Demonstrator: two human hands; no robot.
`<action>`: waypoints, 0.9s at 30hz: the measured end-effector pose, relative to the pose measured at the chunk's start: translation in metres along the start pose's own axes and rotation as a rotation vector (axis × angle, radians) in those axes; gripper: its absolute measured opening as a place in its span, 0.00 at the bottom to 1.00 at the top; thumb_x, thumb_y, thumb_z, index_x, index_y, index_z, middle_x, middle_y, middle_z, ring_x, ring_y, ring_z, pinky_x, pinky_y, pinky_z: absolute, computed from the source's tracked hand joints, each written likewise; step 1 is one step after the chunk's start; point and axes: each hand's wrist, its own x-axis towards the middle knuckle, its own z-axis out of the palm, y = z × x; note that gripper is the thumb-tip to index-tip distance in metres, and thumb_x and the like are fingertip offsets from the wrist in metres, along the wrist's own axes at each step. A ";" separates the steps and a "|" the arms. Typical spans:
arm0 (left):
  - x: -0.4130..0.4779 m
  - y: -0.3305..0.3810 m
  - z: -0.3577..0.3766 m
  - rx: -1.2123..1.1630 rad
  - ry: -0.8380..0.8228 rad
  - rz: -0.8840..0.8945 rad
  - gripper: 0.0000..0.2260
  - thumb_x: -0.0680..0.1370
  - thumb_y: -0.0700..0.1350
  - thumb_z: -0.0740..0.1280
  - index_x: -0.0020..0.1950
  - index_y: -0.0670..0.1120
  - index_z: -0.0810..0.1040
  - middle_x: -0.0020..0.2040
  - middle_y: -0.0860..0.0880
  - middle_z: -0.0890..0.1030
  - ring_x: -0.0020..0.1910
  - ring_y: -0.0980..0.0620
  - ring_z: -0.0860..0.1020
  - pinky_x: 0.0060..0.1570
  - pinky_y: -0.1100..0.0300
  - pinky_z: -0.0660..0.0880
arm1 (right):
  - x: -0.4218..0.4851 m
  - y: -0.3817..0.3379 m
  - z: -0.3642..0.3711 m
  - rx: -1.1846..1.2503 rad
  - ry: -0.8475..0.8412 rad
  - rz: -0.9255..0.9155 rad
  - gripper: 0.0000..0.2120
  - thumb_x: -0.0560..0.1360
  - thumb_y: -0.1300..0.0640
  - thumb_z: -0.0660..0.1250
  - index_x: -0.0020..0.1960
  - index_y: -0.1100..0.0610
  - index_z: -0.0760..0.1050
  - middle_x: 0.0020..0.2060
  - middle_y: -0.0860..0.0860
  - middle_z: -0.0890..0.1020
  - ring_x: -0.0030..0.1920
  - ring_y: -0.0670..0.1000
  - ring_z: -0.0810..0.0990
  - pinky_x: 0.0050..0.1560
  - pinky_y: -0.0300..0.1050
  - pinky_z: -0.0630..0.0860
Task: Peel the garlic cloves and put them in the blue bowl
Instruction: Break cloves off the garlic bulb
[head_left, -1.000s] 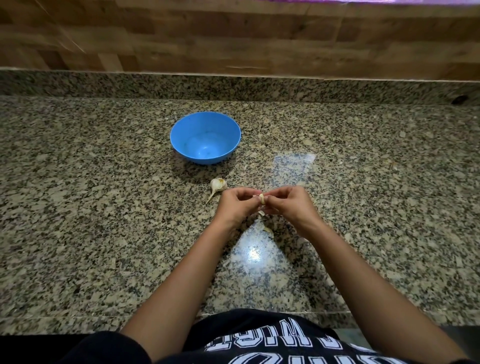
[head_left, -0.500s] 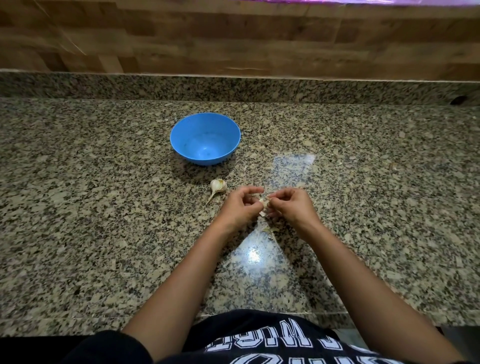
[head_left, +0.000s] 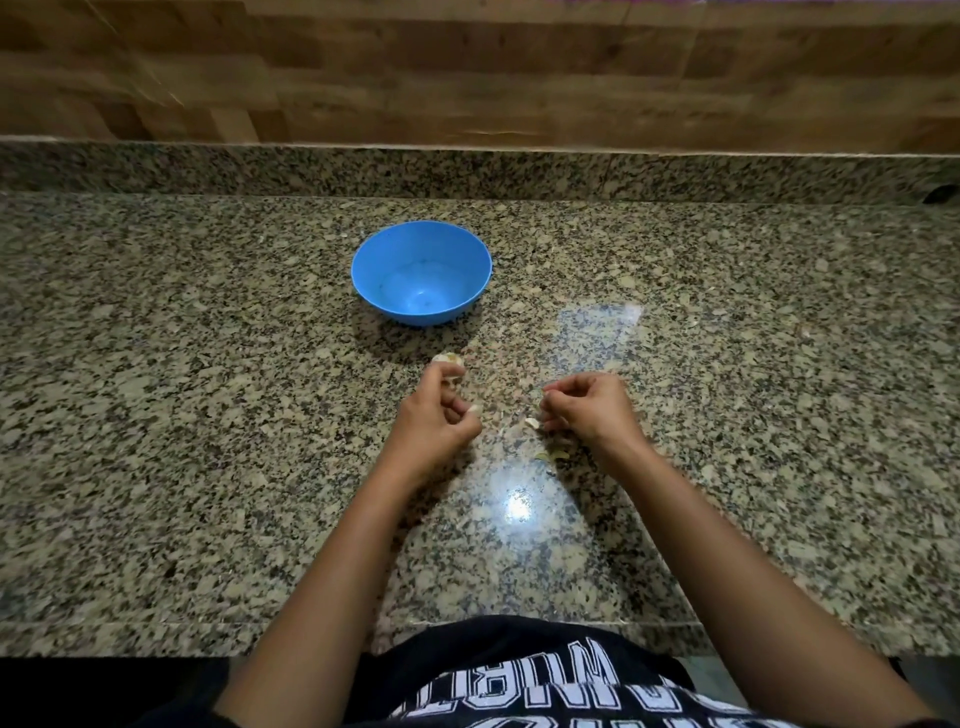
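Note:
The blue bowl (head_left: 363, 270) stands on the granite counter with nothing in it. A garlic bulb (head_left: 447, 358) lies just in front of it. My left hand (head_left: 434, 415) is curled right at the bulb, with the thumb tip over its near side. I cannot tell whether the fingers grip the bulb. My right hand (head_left: 589, 408) is apart to the right with its fingers pinched. A small pale garlic clove (head_left: 531, 422) sits at its fingertips.
Loose peel scraps (head_left: 551, 456) lie on the counter (head_left: 208, 415) under my right wrist. A granite upstand and a wooden wall close the back. The counter's front edge runs just ahead of my body.
My hands were together working on one clove. They have now separated: the left hand has moved up and left to the bulb, and the right hand has shifted right.

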 end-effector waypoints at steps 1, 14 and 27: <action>-0.002 -0.005 -0.006 0.010 0.017 -0.039 0.17 0.74 0.38 0.69 0.59 0.49 0.70 0.41 0.51 0.75 0.39 0.55 0.76 0.41 0.64 0.76 | 0.000 0.000 0.003 0.001 -0.010 -0.005 0.04 0.76 0.67 0.62 0.43 0.63 0.75 0.36 0.56 0.79 0.31 0.50 0.77 0.29 0.40 0.77; -0.016 0.010 0.001 0.237 0.032 0.077 0.18 0.74 0.49 0.70 0.61 0.46 0.74 0.55 0.49 0.75 0.49 0.57 0.75 0.47 0.69 0.75 | -0.009 0.006 -0.001 0.012 0.033 -0.075 0.06 0.75 0.69 0.63 0.43 0.61 0.75 0.41 0.58 0.79 0.33 0.52 0.78 0.37 0.50 0.80; -0.007 -0.004 0.074 0.705 -0.143 0.380 0.28 0.78 0.61 0.57 0.74 0.48 0.62 0.74 0.49 0.61 0.73 0.50 0.58 0.71 0.55 0.54 | -0.009 0.025 -0.026 0.015 0.160 -0.055 0.05 0.75 0.67 0.65 0.45 0.59 0.77 0.41 0.57 0.81 0.35 0.49 0.78 0.31 0.36 0.74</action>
